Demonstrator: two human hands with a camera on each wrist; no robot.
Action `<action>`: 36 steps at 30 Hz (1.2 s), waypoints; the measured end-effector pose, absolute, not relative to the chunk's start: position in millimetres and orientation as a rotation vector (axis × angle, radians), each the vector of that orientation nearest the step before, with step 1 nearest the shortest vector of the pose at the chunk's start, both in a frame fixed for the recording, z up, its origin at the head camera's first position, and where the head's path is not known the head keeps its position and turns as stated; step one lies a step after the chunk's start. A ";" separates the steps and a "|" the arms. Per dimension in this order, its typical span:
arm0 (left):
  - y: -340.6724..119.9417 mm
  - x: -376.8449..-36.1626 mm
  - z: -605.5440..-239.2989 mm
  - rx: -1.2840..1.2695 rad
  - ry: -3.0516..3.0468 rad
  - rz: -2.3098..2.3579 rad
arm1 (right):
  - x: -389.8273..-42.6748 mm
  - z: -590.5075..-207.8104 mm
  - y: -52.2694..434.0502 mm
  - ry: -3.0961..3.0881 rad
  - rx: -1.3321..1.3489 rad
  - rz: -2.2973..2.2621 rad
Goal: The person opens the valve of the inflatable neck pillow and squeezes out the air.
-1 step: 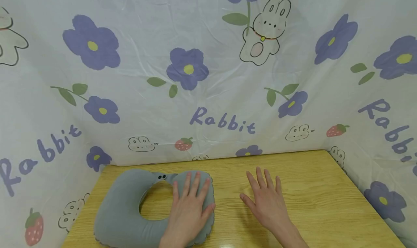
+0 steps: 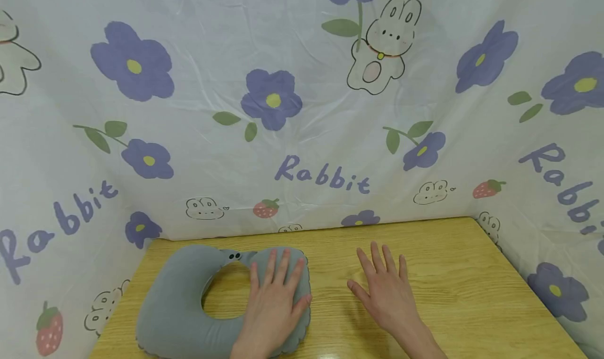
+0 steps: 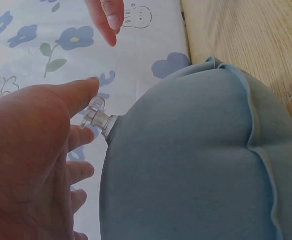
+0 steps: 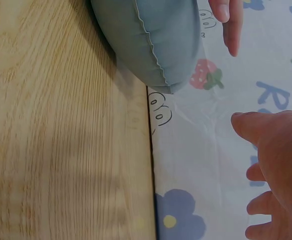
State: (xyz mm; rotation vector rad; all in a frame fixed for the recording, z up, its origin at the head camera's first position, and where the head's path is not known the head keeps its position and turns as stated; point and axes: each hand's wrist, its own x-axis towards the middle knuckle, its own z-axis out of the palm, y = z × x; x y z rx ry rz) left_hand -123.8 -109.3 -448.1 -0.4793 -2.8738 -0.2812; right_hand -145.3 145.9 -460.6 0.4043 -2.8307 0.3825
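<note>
A grey U-shaped inflatable neck pillow [image 2: 172, 296] lies on the left part of the table, its two ends close together at the far side. Over its right arm is my left hand [image 2: 271, 309], palm down, fingers spread and straight. In the left wrist view a clear plastic valve [image 3: 100, 119] sticks out of the pillow beside the left thumb [image 3: 81, 94], which is not curled round it. My right hand [image 2: 389, 296] is apart from the pillow, over the table to its right, with straight, spread fingers and nothing in it.
The wooden table [image 2: 472, 296] reaches back to a white cloth [image 2: 311, 139] printed with purple flowers, rabbits and strawberries. This cloth hangs behind the table and along both sides. Two dark snap buttons [image 2: 234, 256] show between the pillow's ends.
</note>
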 end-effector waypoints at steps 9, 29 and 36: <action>-111.3 -122.1 -451.4 -0.462 -2.888 -0.295 | -142.6 -462.2 141.7 -2.871 0.417 0.434; -165.1 -114.8 -440.1 -0.126 -2.906 -0.338 | -144.8 -487.4 121.5 -2.875 0.400 1.052; -222.5 -111.7 -441.3 0.088 -2.985 -0.333 | -143.6 -492.8 113.5 -2.900 0.417 1.163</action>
